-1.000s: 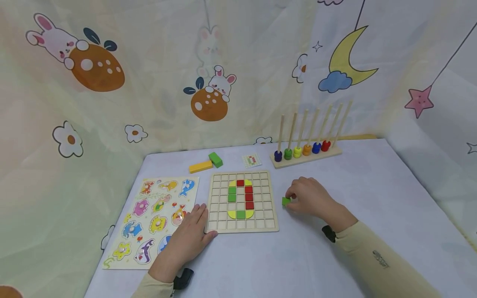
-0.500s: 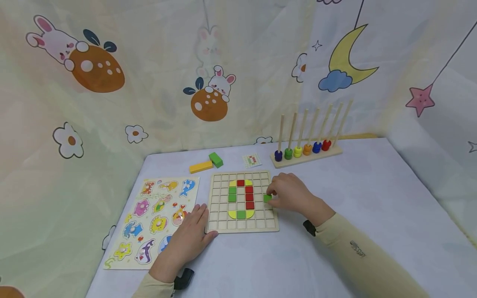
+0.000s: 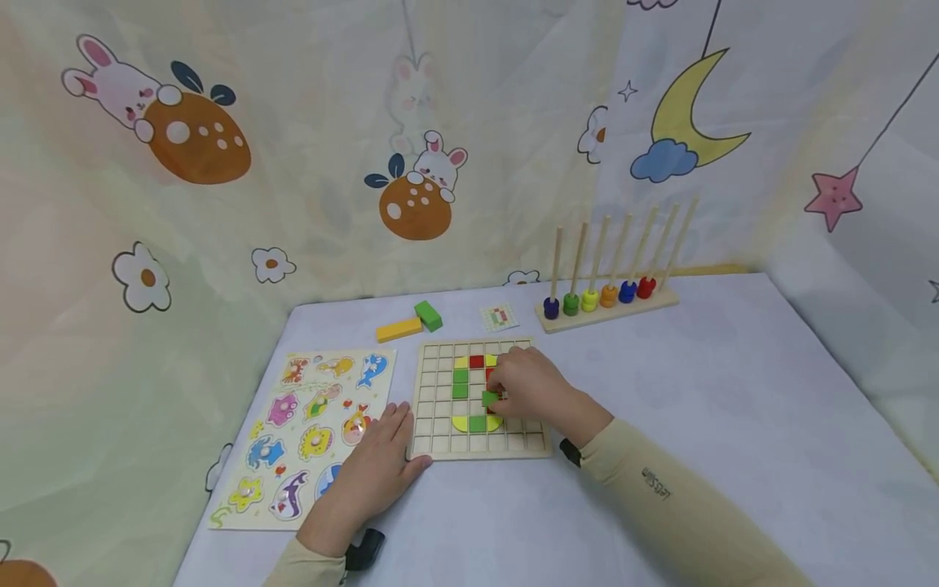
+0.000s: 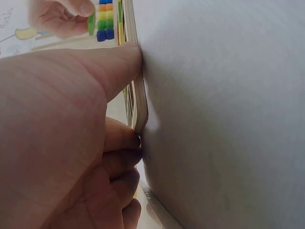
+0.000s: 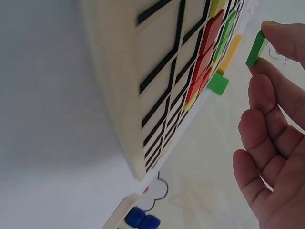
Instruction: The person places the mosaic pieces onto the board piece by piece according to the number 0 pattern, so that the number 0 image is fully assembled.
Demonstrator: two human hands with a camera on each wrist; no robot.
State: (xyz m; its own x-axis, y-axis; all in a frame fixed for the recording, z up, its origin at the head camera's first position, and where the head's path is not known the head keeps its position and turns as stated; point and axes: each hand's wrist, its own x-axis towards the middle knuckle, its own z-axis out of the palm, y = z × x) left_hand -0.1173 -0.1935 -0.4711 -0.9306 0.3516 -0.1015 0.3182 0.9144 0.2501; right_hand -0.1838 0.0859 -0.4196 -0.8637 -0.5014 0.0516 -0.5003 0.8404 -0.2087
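My right hand (image 3: 531, 383) pinches a small green square tile (image 5: 257, 48) between thumb and forefinger. It hovers over the wooden grid board (image 3: 433, 440), and in the head view it covers part of the red tiles on the board's right side. Red, green and yellow tiles form a ring on the board, with yellow rounded pieces at its corners and a green tile (image 3: 478, 424) at the bottom. My left hand (image 3: 377, 448) lies at the board's lower left corner, fingers extended. Its thumb (image 4: 126, 59) touches the board's edge in the left wrist view.
Left of the grid board lies a sea-animal puzzle board (image 3: 249, 518), partly under my left forearm. Behind are a yellow block (image 3: 398, 329), a green block (image 3: 429, 315) and a small pattern card (image 3: 499, 317). A peg rack with coloured beads (image 3: 609, 310) stands back right.
My right hand has carried the green tile leftward, from the table right of the grid board to above the tile ring. The left hand has stayed at the board's corner.
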